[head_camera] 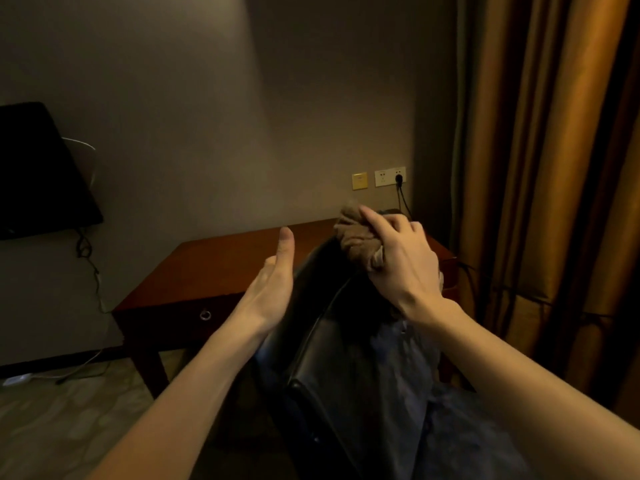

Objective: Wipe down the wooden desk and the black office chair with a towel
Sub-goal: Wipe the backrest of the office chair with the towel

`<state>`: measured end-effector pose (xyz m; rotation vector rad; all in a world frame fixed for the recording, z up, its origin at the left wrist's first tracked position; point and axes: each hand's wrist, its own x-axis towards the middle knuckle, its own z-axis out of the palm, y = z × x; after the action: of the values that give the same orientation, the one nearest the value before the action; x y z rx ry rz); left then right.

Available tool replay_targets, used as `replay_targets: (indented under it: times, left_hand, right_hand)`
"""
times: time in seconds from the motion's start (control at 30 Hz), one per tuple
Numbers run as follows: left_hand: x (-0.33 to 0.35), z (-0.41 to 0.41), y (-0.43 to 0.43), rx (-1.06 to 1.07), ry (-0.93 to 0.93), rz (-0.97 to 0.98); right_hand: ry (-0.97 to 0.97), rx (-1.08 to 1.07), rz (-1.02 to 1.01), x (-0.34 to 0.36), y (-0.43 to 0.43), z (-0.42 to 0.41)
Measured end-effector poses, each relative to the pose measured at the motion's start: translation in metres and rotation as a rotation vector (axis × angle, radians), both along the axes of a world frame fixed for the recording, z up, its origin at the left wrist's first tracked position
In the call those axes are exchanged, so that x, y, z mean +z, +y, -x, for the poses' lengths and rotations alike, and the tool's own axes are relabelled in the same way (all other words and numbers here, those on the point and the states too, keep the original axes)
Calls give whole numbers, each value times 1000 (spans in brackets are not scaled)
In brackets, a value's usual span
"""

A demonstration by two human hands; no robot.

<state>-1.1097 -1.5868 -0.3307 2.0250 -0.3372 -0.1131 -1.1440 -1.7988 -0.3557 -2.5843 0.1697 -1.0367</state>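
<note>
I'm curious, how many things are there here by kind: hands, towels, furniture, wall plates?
Hands: 2 (left hand, right hand)
Towels: 1 (brown towel)
Furniture: 2 (wooden desk, black chair)
Wall plates: 2 (yellow plate, white socket plate)
Total: 7

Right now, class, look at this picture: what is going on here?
A person works on the black office chair: the right hand grips a bunched brown towel on the backrest's top edge, while the left hand, open, lies against its side. The wooden desk stands just behind the chair.
</note>
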Motion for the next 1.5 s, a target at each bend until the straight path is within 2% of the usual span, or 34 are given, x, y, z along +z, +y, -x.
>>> replay_targets:
  times: [0.07, 0.1, 0.17, 0.2, 0.3, 0.4, 0.57, 0.67, 0.77, 0.93, 1.0, 1.17, 1.27, 1.37, 1.5]
  left_hand:
    - [-3, -1, -1, -58, -30, -32]
    - [-6, -3, 0, -96, -56, -61]
    - [-9, -6, 1, -140, -104, -113]
    - [-10, -7, 2, -147, -117, -139]
    - [-12, -9, 9, -163, -133, -186]
    - [-8, -11, 10, -149, -131, -298]
    - [-3, -14, 3, -199, -120, -307]
    - [5, -13, 3, -210, -96, -278]
    - [14, -24, -7, -181, -128, -338]
    - [23, -74, -49, -238, -211, -617]
    - [21, -80, -62, -240, -239, -676]
    - [3, -78, -60, -197, -509, -943]
    - [1, -81, -53, -238, -485, -927]
    - [1, -80, -48, -250, -491, -900]
    - [5, -73, -47, -226, -495, -874]
  right_hand:
    - [-70, 98, 88, 8, 9, 10]
    - [-79, 154, 207, 8, 16, 12]
    - [-35, 252, 463, -2, 25, 7]
    - [5, 287, 509, -9, 27, 0]
    - [59, 263, 483, -18, 24, -34]
    - [73, 134, 483, -14, 3, -69]
    - [235, -115, 221, -3, -53, -95]
    - [282, -98, 174, 7, -39, -85]
    - [183, -18, 175, 14, -13, -57]
    - [34, 47, 355, 6, 10, -27]
    - [87, 30, 395, 1, -4, -37]
    - [167, 44, 570, -8, -37, -78]
    - [155, -13, 576, -3, -67, -103]
    - [232, -51, 517, -2, -103, -123]
    - [307, -194, 305, -6, -140, -138]
